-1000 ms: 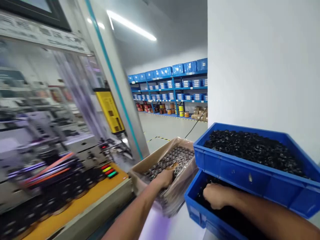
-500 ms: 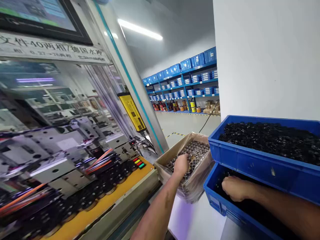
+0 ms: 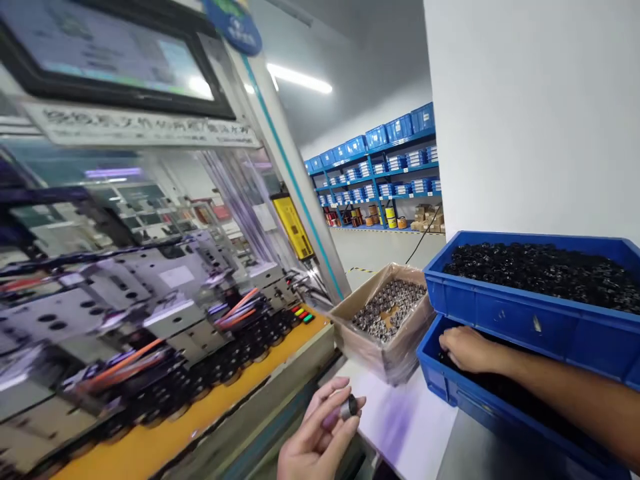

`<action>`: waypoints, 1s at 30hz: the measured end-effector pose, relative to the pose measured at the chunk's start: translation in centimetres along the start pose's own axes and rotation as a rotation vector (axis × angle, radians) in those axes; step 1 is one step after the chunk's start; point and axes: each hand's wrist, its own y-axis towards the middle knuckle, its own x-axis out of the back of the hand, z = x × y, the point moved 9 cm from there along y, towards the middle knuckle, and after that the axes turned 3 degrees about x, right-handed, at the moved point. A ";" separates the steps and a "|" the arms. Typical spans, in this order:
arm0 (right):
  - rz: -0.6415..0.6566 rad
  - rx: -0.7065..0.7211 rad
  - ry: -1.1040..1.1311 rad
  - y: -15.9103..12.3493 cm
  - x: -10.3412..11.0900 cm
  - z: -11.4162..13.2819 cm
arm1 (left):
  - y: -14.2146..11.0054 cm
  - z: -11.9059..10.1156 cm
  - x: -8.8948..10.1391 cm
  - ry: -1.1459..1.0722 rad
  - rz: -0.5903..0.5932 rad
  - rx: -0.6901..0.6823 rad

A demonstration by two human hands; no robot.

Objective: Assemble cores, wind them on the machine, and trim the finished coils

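1 sm. cyl. [image 3: 347, 408] in L hand [image 3: 316, 435]

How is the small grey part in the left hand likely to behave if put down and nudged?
The part would probably roll if laid on its side, since that side looks round. It is likely stiff: it looks metallic and shows no bend in the left hand. Its smooth-looking surface may make it slightly slippery.

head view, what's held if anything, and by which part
Left hand: small grey cylinder, by its outer side. Right hand, in the lower blue bin: cannot tell, its grip is hidden.
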 end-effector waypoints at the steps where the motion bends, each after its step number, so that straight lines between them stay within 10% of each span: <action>1: -0.063 0.029 0.004 -0.2 1.0 0.9 | -1.1 -0.3 0.2 -0.015 -0.002 0.020; 10: -0.562 0.685 0.527 -6.2 7.3 14.6 | -4.8 -3.6 -2.7 -0.199 0.072 0.096; 30: -0.561 0.823 0.630 -8.5 6.6 15.6 | -6.6 -0.8 -6.2 -0.438 0.210 0.240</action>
